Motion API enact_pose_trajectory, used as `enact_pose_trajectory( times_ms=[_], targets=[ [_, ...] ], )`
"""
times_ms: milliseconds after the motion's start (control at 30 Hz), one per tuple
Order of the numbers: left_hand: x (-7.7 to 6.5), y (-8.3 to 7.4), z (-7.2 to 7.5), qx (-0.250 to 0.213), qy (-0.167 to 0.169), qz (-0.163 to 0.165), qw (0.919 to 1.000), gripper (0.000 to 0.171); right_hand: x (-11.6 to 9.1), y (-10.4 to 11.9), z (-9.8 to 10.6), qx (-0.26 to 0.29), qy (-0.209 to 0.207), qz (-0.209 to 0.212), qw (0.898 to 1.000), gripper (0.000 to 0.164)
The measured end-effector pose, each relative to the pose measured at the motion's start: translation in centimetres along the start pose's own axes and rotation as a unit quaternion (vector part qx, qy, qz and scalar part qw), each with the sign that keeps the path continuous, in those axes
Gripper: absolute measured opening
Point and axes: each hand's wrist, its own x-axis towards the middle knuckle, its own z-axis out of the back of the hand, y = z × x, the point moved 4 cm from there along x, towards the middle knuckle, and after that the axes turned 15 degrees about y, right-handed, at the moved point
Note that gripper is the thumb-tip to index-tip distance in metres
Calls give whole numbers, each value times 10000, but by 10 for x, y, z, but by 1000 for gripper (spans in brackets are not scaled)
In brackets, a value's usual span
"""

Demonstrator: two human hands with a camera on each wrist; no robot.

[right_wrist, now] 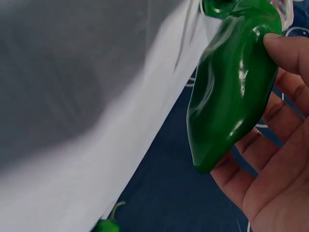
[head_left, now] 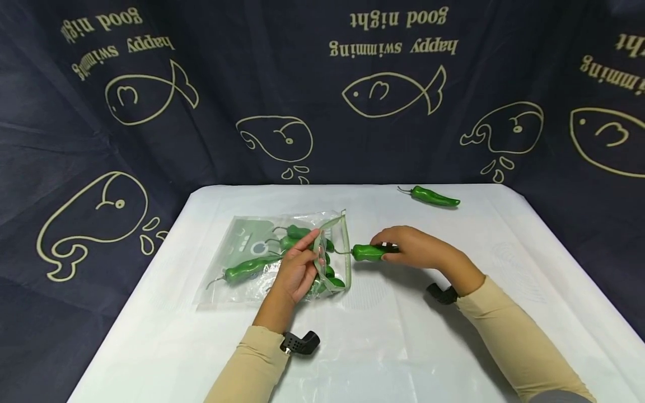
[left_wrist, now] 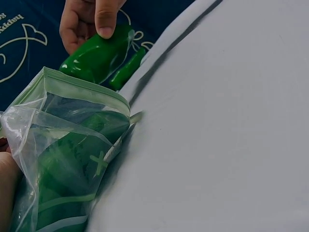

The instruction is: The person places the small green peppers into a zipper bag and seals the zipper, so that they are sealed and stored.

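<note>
A clear zip bag [head_left: 211,294] with a green-edged mouth lies on its side, several green peppers [head_left: 247,269] inside. My left hand [head_left: 296,273] holds the bag's upper layer near the mouth, which gapes toward the right. Just outside that mouth, my right hand [head_left: 420,248] grips another green pepper [head_left: 367,252], its stem pointing to the bag and reaching the opening. The right wrist view shows the thumb pressed on this glossy pepper [right_wrist: 231,87], the fingers behind it. In the left wrist view, only a sliver of the left hand [left_wrist: 7,176] shows beside the bag.
One more green pepper [head_left: 434,196] lies near the far edge of the white table [head_left: 403,347]. Behind the table hangs a dark blue cloth [head_left: 312,67] with fish and whale drawings. Each wrist wears a small black camera mount [head_left: 301,342].
</note>
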Motion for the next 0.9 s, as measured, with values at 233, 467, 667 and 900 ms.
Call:
enact_pose_trajectory(
  times_ms=[233,467,667,900],
  targets=[
    [-1,0,0,-49,-25,24,10000,61,8,7,-11,-81,211,169,9996,31],
    [-1,0,-1,-31,-24,-24,10000,60,16,16,-15,-103,279,379,9988,29],
    [0,-1,0,-42,-4,-23,10000,61,23,23,-21,-161,450,376,9982,28],
    [-1,-1,0,-122,-47,23,9999,61,31,30,-25,-212,473,489,9975,28]
  ],
)
